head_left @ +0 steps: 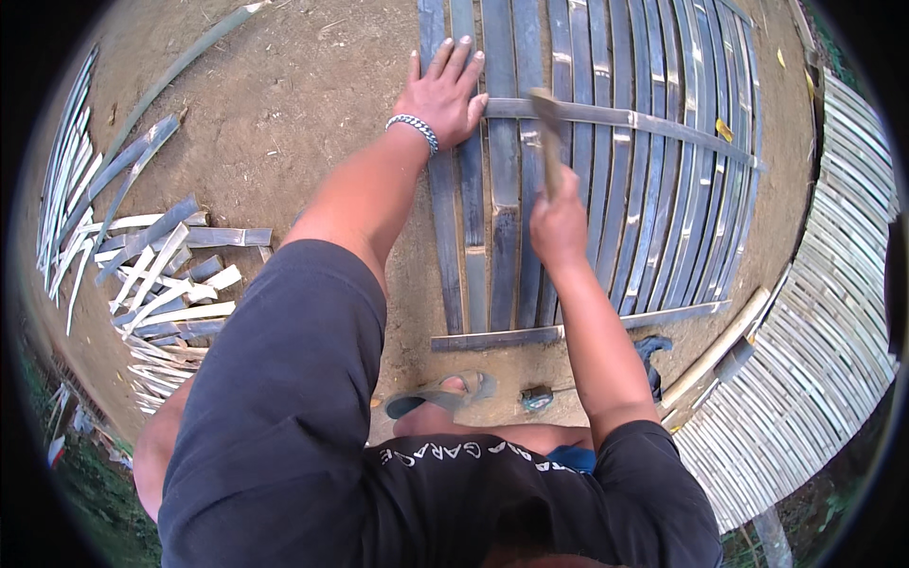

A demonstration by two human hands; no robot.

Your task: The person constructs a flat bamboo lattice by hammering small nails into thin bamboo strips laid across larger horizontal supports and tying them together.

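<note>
A mat of grey split-bamboo slats point(653, 189) lies on the bare dirt ahead of me. My left hand point(443, 93), with a beaded bracelet at the wrist, presses flat with fingers spread on the leftmost slats, beside the end of a cross slat point(663, 126). My right hand point(559, 222) grips the handle of a blurred chopping knife point(547, 133), whose blade stands over the cross slat. A second cross slat point(502, 336) runs along the near end of the mat.
A heap of cut bamboo strips point(161, 284) lies at the left, with long pale strips point(66, 199) beyond. A finished woven bamboo panel point(824, 331) curves along the right. My sandalled foot point(445, 393) rests by the mat's near edge, beside a small dark object point(537, 398).
</note>
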